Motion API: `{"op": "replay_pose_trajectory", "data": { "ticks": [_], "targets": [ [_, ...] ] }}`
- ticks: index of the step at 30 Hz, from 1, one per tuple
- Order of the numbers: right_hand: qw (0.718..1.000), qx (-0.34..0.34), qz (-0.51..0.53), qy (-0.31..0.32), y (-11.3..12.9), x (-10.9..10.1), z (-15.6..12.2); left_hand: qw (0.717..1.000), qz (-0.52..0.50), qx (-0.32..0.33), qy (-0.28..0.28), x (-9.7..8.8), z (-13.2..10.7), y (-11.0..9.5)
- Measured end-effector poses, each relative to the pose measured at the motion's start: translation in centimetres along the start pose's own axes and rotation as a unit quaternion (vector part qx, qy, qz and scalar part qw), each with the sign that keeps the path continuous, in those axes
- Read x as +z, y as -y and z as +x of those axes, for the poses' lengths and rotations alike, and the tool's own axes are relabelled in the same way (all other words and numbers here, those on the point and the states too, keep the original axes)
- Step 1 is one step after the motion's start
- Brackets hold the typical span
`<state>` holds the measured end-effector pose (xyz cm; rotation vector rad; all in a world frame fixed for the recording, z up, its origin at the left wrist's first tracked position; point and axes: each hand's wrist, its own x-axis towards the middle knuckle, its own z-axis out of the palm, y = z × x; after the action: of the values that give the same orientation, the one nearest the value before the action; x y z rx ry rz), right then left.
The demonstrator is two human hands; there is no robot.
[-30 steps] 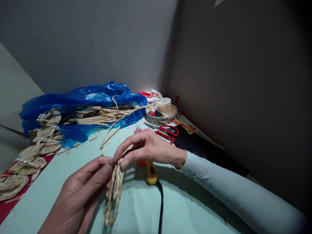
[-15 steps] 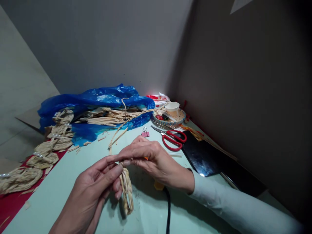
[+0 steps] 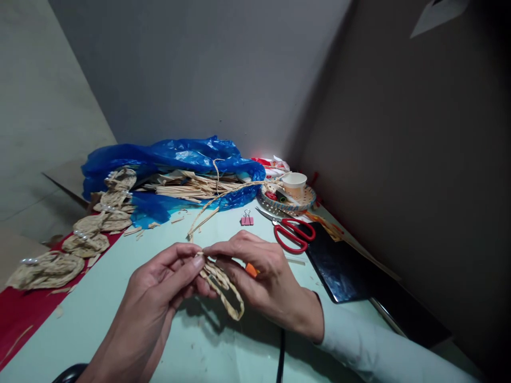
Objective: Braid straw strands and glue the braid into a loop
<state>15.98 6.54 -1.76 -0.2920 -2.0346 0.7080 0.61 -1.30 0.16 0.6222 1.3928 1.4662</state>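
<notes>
A looped braid of pale dried straw (image 3: 235, 310) hangs from the fingertips of both hands above the table. My left hand (image 3: 159, 298) pinches the top of the loop between thumb and fingers. Against the same spot, the fingertips of my right hand (image 3: 263, 271) press together, their tips partly hidden. From the pinch, a long twisted straw cord (image 3: 205, 206) runs up and away toward the basket. Something orange (image 3: 251, 270) shows beneath my right hand, mostly covered by it.
A blue plastic bag (image 3: 159, 154) of straw strips (image 3: 187, 186) lies at the back. Finished-looking braided pieces with beads (image 3: 85, 239) line the left edge. Red-handled scissors (image 3: 295, 234), a pink binder clip (image 3: 247, 219), a woven basket (image 3: 307, 199) with a cup (image 3: 294, 183), and a dark tablet-like slab (image 3: 339, 266) lie beyond.
The braid loop has swung to the right and spread wider, showing its opening. My right hand has shifted slightly right and down. The whole view has moved a little.
</notes>
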Motion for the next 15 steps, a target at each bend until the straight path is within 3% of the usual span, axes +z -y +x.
{"op": "replay_pose_trajectory", "data": {
  "ticks": [3, 6, 11, 15],
  "targets": [
    [1.0, -0.026, -0.003, 0.015, 0.1, -0.1, 0.0, 1.0, 0.008, 0.025, -0.006, -0.1, 0.1, -0.1],
    [1.0, 0.005, 0.016, 0.021, 0.6, -0.5, 0.2, 0.999, 0.027, 0.041, 0.001, -0.2, 0.1, -0.1],
    [0.986, 0.136, 0.088, 0.033, 1.5, -0.5, 0.5, 0.994, 0.064, 0.088, -0.021, -0.7, 0.5, -0.3],
    [0.947, 0.274, 0.162, 0.044, 1.9, 0.5, 0.0, 0.983, 0.084, 0.145, -0.077, -1.1, 0.6, -0.9]
  ]
}}
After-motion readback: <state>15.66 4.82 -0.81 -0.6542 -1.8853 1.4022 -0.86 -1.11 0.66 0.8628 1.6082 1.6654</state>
